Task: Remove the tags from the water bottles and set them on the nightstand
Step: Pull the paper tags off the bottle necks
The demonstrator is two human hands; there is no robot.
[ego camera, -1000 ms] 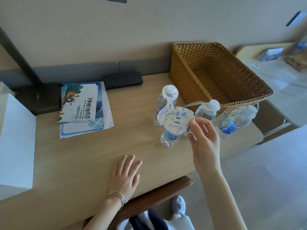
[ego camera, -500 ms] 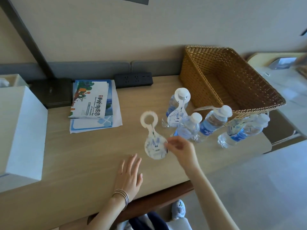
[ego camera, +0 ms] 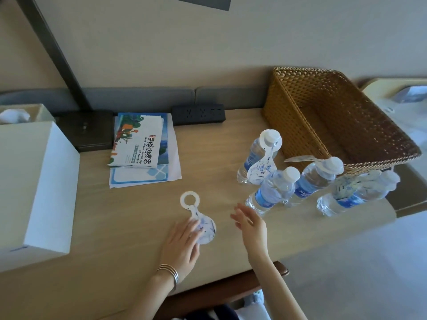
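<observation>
**One tag off, three on bottle necks**

Loose tag lies flat on the table, ring end pointing to 11 o'clock. Left hand rests on its round end with fingers straight, gripping nothing. Right hand is at the tag's 3 o'clock, fingers spread and loose, empty; can't tell if it touches the table. Four bottles stand at the tag's 2 o'clock. Bare bottle is nearest the right hand. Tagged: back bottle, middle bottle, end bottle. Basket is just behind them. Brochures at the tag's 11 o'clock.
</observation>
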